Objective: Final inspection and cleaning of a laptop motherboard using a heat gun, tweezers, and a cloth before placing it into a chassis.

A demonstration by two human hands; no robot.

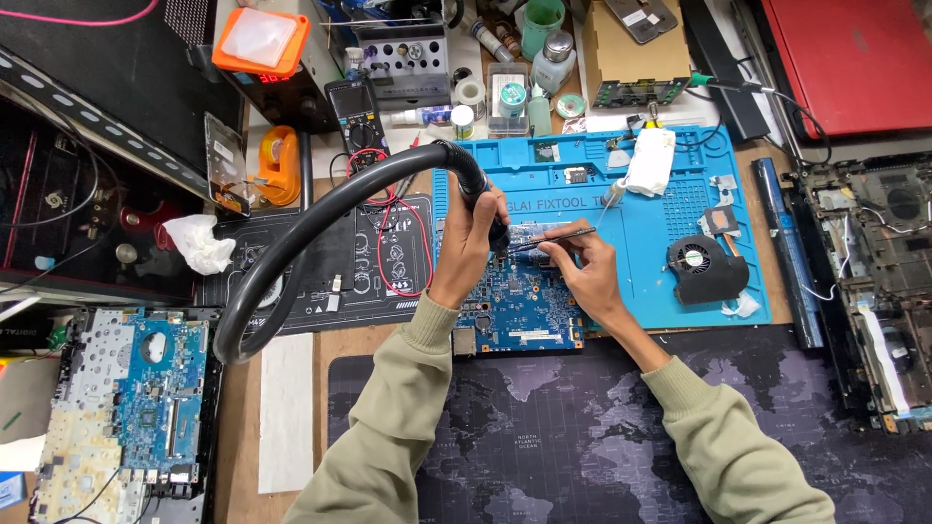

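Left hand (468,243): fingers wrapped tight around the black handpiece (485,209) at the end of a thick black hose (320,209). Nozzle end points down at the blue circuit board (519,306); the tip itself is hidden behind the hand, so contact with the board cannot be told.

Right hand (585,272): thumb and forefinger pinched together on slim metal tweezers (553,239). Tweezer tips lie over the board's upper edge, just beside the handpiece. Whether they hold a part is too small to see.

Board lies flat, partly on the blue work mat (670,291), its lower edge over the dark map-print desk pad (582,427). Both sleeves are olive-green.

Hose arcs left from the handpiece, over a black mat (359,281) carrying a looped red wire (408,252).

On the blue mat, right of the hands: black cooling fan (701,267), white cloth (649,160). Well apart at far left: second blue board (146,408). Multimeter (354,116) stands above the hose.
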